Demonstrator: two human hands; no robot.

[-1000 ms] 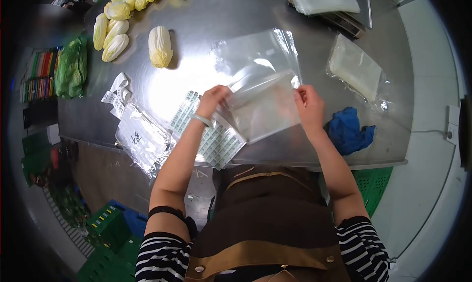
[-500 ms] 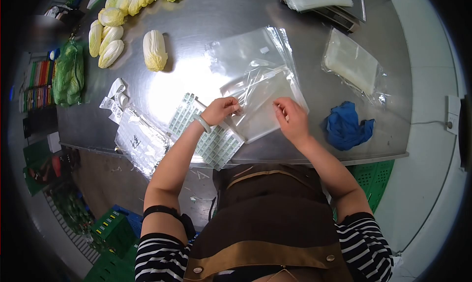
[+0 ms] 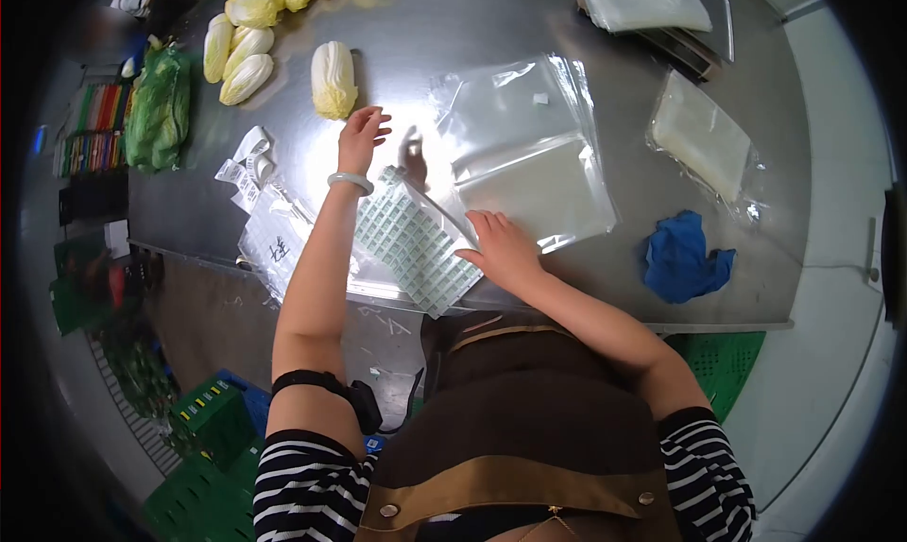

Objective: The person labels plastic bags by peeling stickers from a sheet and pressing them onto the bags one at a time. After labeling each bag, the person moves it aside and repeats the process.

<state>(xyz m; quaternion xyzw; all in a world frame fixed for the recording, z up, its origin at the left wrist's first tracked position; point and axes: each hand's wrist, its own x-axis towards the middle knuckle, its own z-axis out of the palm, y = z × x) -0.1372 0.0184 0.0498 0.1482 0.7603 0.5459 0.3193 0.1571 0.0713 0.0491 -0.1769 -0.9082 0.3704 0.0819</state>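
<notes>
- Before me, a wide steel table (image 3: 642, 277) reflects bright white glare (image 3: 402, 131).
- To my right, a pale wall (image 3: 841, 164) with a thin cable (image 3: 839, 266).
- To my left, grey floor (image 3: 203, 306), green crates (image 3: 213, 424), rows of coloured items (image 3: 94, 131).
- Below the table's right edge, a perforated green crate (image 3: 729, 358).

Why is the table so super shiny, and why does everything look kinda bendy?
In the head view, bright white glare covers the metal table around the left hand, probably from lights above; the clear bags shine too; a dark shadow sits beside the lone cabbage; the table's right edge bows outward and the corners go black, likely from a wide lens.
</notes>
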